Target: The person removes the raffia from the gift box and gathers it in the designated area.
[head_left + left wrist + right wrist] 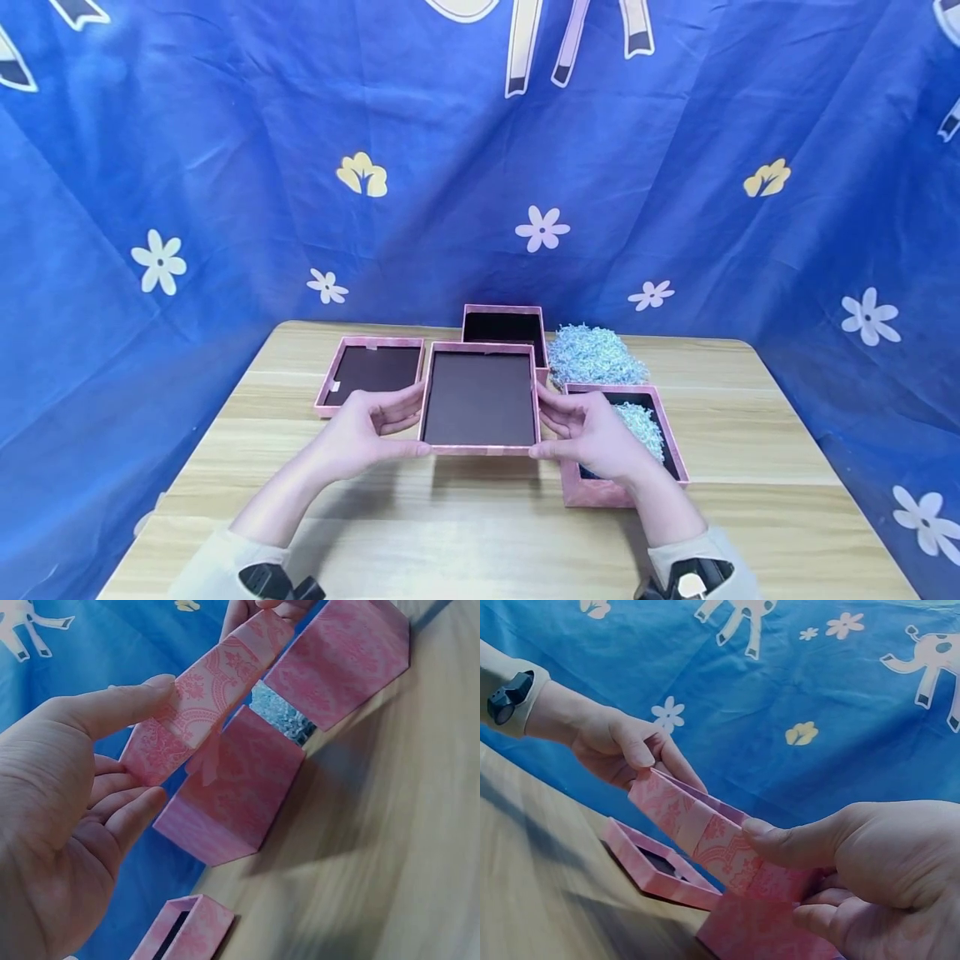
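Observation:
A shallow pink patterned box lid (pixel 480 400) is held up off the table, its dark inner side facing me. At its left edge my left hand (pixel 367 429) grips it, thumb on the near side and fingers beneath. My right hand (pixel 588 435) grips the opposite edge in the same way. In the left wrist view a pink ribbon (pixel 210 759) hangs below the lid. Just behind it stands an open pink box (pixel 502 325) with a dark inside. Under my right forearm is another open pink box (pixel 600 497), with blue shredded paper (pixel 642 429) in it.
A second pink lid (pixel 378 371) lies on the table at the left, inner side up. A loose heap of blue shredded paper (pixel 596 357) sits at the back right. The wooden table (pixel 465 542) ends at a blue patterned cloth (pixel 450 183) behind and at both sides.

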Tool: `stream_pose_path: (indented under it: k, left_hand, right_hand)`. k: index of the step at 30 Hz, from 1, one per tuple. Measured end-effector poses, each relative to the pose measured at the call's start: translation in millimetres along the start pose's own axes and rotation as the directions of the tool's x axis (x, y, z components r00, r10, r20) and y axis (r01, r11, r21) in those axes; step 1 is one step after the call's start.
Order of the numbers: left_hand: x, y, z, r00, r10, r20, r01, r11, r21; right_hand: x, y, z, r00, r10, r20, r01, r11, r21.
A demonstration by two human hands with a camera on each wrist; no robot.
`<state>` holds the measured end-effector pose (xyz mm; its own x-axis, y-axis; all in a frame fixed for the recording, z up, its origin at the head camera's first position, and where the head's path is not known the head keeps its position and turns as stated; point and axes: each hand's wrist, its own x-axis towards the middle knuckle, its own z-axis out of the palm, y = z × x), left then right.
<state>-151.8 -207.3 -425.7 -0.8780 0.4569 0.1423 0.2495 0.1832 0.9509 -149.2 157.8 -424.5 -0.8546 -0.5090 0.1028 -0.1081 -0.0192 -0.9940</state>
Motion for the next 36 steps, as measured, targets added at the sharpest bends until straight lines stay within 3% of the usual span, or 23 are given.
stream_pose_path:
  k: [12,17,29,36]
  left_hand:
    - [-24.5,-11.9,2.9,1.000,0.007,0.013,-0.007,1.000,-0.026]
    - [-31.4,-17.7,3.6,1.000,0.002,0.025,-0.001,0.999,-0.045]
    - [-40.1,-31.5,1.5,1.000,0.004,0.027,-0.002,0.997,-0.073]
    - [-42.1,-39.2,-2.0,0.999,-0.039,0.030,0.042,0.996,-0.081]
  right_hand:
    - [-10.4,4.9,16.4,0.998,0.067,-0.001,-0.067,0.997,0.022]
    - [-13.0,2.6,26.3,0.995,0.098,0.002,-0.098,0.995,-0.022]
    - [-9.0,6.9,51.6,0.993,0.117,-0.009,-0.117,0.990,-0.079]
    - [-4.7,23.6,64.3,0.990,0.127,-0.063,-0.127,0.992,0.003]
